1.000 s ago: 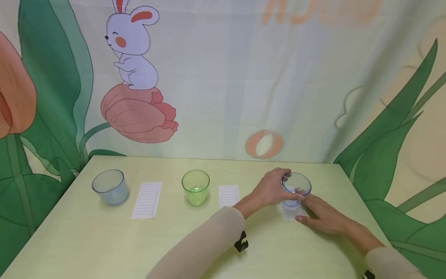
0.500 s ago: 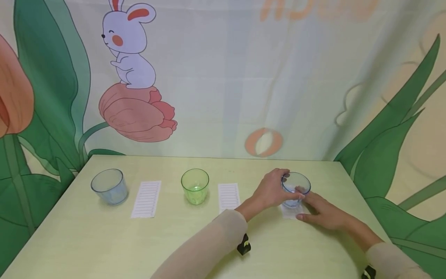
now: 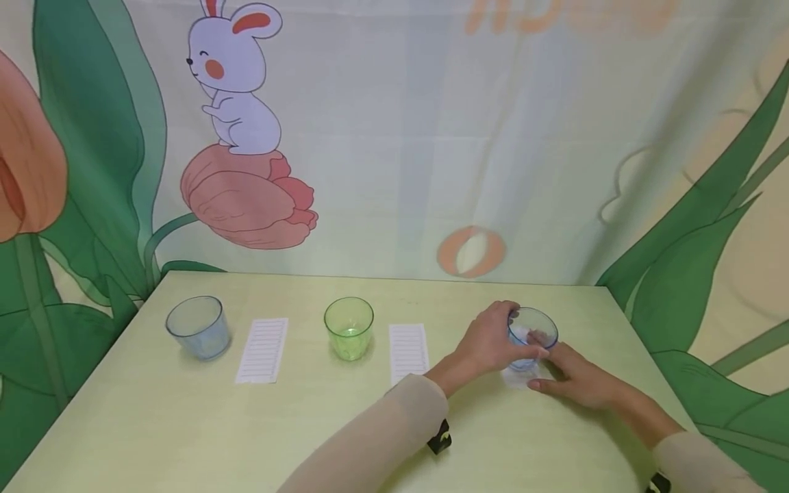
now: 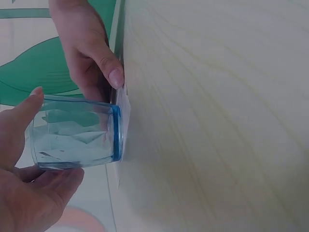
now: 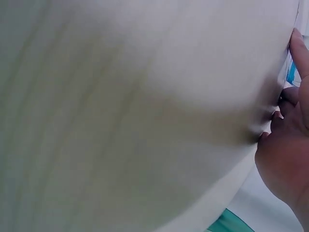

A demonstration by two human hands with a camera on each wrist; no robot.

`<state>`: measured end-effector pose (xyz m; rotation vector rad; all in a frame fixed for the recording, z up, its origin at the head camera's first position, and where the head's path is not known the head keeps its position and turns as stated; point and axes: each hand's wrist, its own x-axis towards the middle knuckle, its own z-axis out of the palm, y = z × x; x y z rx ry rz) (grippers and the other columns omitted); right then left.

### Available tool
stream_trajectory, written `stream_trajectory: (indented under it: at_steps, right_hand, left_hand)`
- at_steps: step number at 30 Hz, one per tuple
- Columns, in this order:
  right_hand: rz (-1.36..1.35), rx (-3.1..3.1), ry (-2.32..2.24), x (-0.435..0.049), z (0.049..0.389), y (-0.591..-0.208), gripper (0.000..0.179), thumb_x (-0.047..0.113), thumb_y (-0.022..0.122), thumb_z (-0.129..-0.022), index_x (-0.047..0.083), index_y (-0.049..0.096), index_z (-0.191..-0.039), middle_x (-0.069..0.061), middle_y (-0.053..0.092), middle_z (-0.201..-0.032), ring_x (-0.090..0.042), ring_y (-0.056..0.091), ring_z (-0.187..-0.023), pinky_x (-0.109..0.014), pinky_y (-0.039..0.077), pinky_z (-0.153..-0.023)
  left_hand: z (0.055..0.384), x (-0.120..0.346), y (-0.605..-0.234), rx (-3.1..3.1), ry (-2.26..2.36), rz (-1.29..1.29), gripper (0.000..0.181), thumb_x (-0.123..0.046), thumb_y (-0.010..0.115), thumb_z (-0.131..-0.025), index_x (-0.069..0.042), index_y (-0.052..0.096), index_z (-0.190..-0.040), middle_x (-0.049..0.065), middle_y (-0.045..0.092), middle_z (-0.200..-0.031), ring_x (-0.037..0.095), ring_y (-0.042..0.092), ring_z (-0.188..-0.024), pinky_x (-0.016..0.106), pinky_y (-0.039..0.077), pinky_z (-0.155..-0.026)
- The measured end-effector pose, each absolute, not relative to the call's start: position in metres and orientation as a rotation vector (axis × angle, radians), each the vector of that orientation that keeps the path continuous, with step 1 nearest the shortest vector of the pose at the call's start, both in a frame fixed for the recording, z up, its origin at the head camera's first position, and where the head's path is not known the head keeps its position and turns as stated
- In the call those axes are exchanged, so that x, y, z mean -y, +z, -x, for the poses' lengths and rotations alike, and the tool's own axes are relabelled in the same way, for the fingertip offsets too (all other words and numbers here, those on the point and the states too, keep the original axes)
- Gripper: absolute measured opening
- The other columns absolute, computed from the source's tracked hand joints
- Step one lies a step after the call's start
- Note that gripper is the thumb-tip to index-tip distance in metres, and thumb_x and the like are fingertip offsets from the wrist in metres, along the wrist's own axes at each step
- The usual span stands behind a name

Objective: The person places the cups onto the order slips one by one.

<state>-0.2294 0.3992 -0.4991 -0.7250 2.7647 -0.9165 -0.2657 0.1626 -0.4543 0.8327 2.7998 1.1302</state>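
Note:
My left hand (image 3: 490, 340) grips a clear blue glass cup (image 3: 533, 320) on the right side of the table, thumb across the near side and fingers round the far side. The left wrist view shows the cup (image 4: 72, 133) with its faceted wall and thick blue base, close over a white slip of paper (image 3: 518, 380). My right hand (image 3: 582, 380) lies low beside the cup, thumb at the paper's near right edge. Its other fingertips are partly hidden behind the cup. In the right wrist view the fingers (image 5: 301, 58) rest against the tabletop.
A green glass cup (image 3: 348, 335) stands mid-table, and another blue glass cup (image 3: 200, 332) stands at the left. Two lined paper slips (image 3: 261, 350) (image 3: 408, 349) lie beside them. A printed cloth (image 3: 382, 171) hangs behind the pale table (image 3: 246, 438).
The left hand and its blue cup have shifted slightly right over the paper. The right hand has barely moved; the whole head view shifts a little.

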Motion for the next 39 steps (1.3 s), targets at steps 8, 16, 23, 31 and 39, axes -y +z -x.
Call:
stream_trajectory:
  at_steps: [8,16,23,31,39]
  right_hand:
    - [0.788,-2.869,-0.699,-0.395,0.226,-0.49,0.087,0.039,0.076,-0.099,-0.008,0.036,-0.16,-0.032,0.027,-0.168,-0.058,0.025,-0.152,-0.077,0.026,-0.116]
    - [0.688,-2.945,-0.58,-0.402,0.205,-0.465,0.097,0.046,0.079,-0.095,-0.008,0.032,-0.161,-0.035,0.028,-0.165,-0.06,0.025,-0.151,-0.076,0.029,-0.114]
    - [0.617,-3.001,-0.623,-0.403,0.196,-0.418,0.099,0.042,0.076,-0.099,-0.007,0.021,-0.165,-0.032,0.021,-0.17,-0.057,0.023,-0.153,-0.072,0.026,-0.118]
    - [0.768,-3.041,-0.646,-0.352,0.206,-0.38,0.095,0.04,0.073,-0.102,0.004,0.017,-0.169,-0.02,0.016,-0.175,-0.047,0.018,-0.159,-0.071,0.023,-0.12]
    - [0.883,-3.016,-0.546,-0.289,0.217,-0.394,0.093,0.049,0.068,-0.102,0.002,0.022,-0.168,-0.016,0.019,-0.175,-0.042,0.019,-0.16,-0.068,0.021,-0.123]
  left_hand:
    - [0.26,-0.155,-0.458,-2.756,1.043,-0.763,0.118,-0.069,0.084,-0.079,-0.004,0.034,-0.164,0.011,0.049,-0.159,0.021,0.052,-0.142,0.03,0.047,-0.113]
    - [0.235,-0.099,-0.444,-2.67,0.814,-0.915,0.123,-0.075,0.081,-0.078,-0.009,0.028,-0.168,0.007,0.039,-0.168,0.022,0.046,-0.149,0.033,0.045,-0.116]
    - [0.213,-0.01,-0.395,-2.799,0.731,-1.013,0.115,-0.074,0.079,-0.081,-0.013,0.032,-0.167,0.002,0.039,-0.168,0.021,0.043,-0.151,0.042,0.044,-0.118]
    - [0.229,0.067,-0.37,-2.999,0.722,-0.867,0.109,-0.066,0.083,-0.083,-0.013,0.036,-0.166,0.004,0.043,-0.166,0.026,0.042,-0.151,0.052,0.045,-0.116]
    - [0.253,0.118,-0.39,-2.983,0.797,-0.771,0.11,-0.066,0.082,-0.083,-0.013,0.033,-0.167,0.006,0.038,-0.168,0.028,0.037,-0.154,0.051,0.041,-0.119]
